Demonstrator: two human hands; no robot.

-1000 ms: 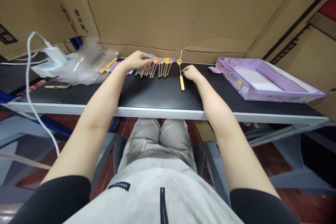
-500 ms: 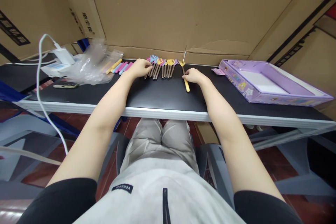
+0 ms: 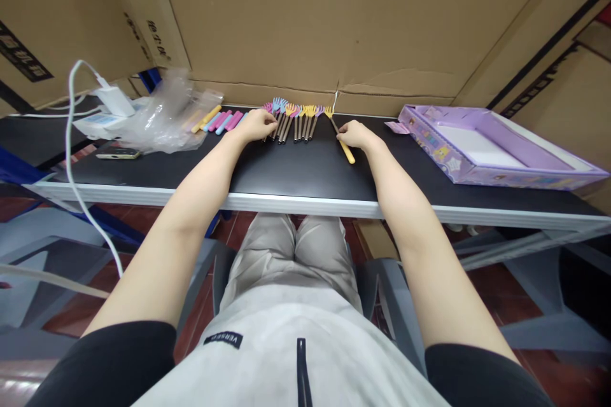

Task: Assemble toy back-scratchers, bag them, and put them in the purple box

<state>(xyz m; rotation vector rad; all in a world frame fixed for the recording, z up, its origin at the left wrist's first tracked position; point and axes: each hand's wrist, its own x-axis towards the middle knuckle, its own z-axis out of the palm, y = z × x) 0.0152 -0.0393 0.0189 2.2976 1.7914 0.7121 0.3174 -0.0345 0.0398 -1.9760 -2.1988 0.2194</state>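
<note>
My right hand (image 3: 354,134) pinches a back scratcher by its thin brown shaft. Its yellow handle (image 3: 347,152) points toward me, and its yellow claw head (image 3: 329,112) lies near the cardboard wall. My left hand (image 3: 258,125) is curled at the left end of a row of back scratchers without grips (image 3: 299,130), whose claw heads are pink, blue, orange, yellow and purple. Its fingertips are closed by the leftmost shafts; what they grip is hidden. Left of that hand lie several coloured handles (image 3: 223,121) in yellow, pink and blue.
A purple open box (image 3: 458,168) sits on the right of the black table (image 3: 305,172), with a small pink packet (image 3: 398,128) beside it. Clear plastic bags (image 3: 165,121), a phone (image 3: 118,153) and a white charger with cable (image 3: 114,102) lie left. Cardboard (image 3: 296,19) walls the back.
In my right hand the back scratcher has turned, its handle end swinging to the right. My left hand has stayed nearly in place.
</note>
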